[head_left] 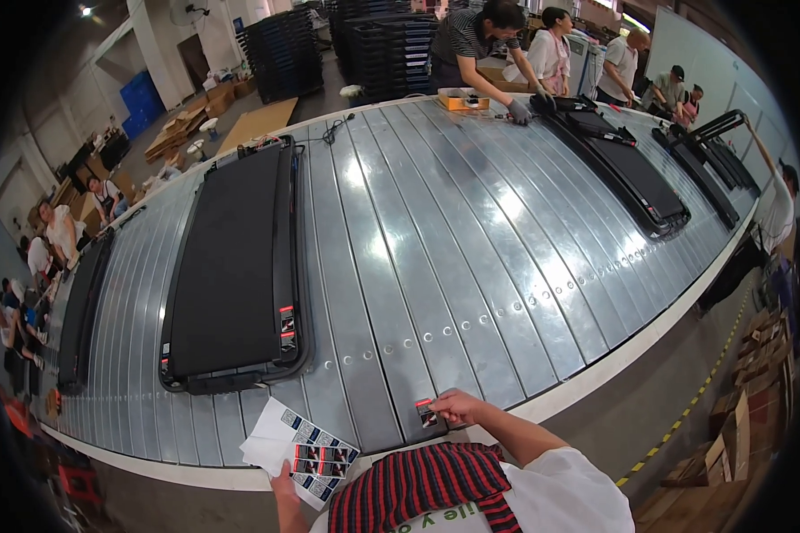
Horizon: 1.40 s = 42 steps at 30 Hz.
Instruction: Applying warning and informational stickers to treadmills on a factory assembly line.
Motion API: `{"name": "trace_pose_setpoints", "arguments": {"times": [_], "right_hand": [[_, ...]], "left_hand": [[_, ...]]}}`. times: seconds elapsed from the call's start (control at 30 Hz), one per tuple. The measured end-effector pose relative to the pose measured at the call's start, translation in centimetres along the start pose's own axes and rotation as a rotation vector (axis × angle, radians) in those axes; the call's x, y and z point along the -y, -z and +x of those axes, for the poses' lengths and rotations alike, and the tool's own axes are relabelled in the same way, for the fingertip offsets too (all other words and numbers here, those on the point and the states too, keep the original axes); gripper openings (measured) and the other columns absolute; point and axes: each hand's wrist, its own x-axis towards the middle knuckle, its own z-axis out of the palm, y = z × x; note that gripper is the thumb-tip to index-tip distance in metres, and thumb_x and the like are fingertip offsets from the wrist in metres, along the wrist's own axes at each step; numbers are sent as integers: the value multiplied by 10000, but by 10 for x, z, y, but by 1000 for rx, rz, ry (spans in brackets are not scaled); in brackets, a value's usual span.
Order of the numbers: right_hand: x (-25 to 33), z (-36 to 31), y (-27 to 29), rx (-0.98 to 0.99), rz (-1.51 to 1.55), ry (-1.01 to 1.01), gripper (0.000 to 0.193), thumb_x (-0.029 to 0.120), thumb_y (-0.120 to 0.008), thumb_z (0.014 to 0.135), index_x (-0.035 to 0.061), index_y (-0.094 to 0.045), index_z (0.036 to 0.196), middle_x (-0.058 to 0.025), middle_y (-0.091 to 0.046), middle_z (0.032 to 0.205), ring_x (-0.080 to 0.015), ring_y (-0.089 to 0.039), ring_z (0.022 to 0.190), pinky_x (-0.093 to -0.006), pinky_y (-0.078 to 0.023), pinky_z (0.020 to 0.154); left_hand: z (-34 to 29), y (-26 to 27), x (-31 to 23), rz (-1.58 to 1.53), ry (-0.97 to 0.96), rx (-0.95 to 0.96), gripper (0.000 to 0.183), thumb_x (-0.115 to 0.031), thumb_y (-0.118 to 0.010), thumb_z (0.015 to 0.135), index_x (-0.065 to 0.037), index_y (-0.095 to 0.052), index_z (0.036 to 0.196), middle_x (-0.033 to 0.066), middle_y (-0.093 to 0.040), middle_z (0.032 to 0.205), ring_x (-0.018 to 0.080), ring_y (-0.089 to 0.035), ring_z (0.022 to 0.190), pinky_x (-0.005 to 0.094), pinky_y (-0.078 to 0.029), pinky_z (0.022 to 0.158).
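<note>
My left hand (284,485) is closed on label sheets (276,433) at the table's near edge; the sheets carry red-and-black and blue-and-white labels. A single red-and-black label (426,414) is pinched between the fingers of my right hand (460,407), just over the metal slats. Left of centre lies a treadmill (231,258) with a flat black belt and dark frame. Two small red-and-black labels (287,327) sit on its near right side rail. Neither hand touches the treadmill.
The slatted metal conveyor (418,240) spans the view. More treadmills (627,169) lie at the right, with another (84,311) at far left. A person in a striped shirt (482,40) works across the conveyor. Cardboard (729,444) is stacked on the floor at right.
</note>
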Motion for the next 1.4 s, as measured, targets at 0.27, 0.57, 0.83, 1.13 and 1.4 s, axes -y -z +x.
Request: {"name": "trace_pose_setpoints", "arguments": {"times": [0.27,0.57,0.83,1.13,1.4], "right_hand": [[1,-3,1,31,-23,44,253,259,-655,810,64,-558,681,9,-451,510,-66,-396,395,-217,-270,351],[-1,1,0,-27,-69,59,271,257,-653,809,68,-558,641,5,-462,492,-74,-398,381,-227,-276,346],[3,-4,-6,-88,-84,52,312,272,-674,794,82,-535,588,2,-458,486,-76,-391,379,-232,-274,346],[-3,3,-8,-91,-47,55,248,229,-649,802,68,-549,642,2,-451,513,-78,-367,391,-235,-255,352],[-5,9,-33,-42,-94,104,251,237,-634,806,61,-555,646,-2,-455,516,-74,-372,390,-237,-249,343]], "left_hand": [[-26,-14,-22,13,-5,-82,470,-143,-661,805,45,-495,1202,103,-589,1108,227,-573,941,337,-452,822],[-14,3,-26,-46,39,-54,461,-143,-659,807,44,-498,1196,114,-587,1106,236,-574,928,351,-460,810],[-17,-2,-41,-82,-142,88,464,-127,-643,813,56,-479,1206,118,-586,1113,240,-582,950,372,-469,809],[-15,-1,-61,207,-35,-45,446,-138,-682,785,55,-530,1157,118,-606,1077,222,-594,902,363,-474,781],[-44,-24,-82,302,-96,-122,447,-107,-689,774,89,-529,1143,111,-607,1084,207,-587,906,336,-455,806]]}}
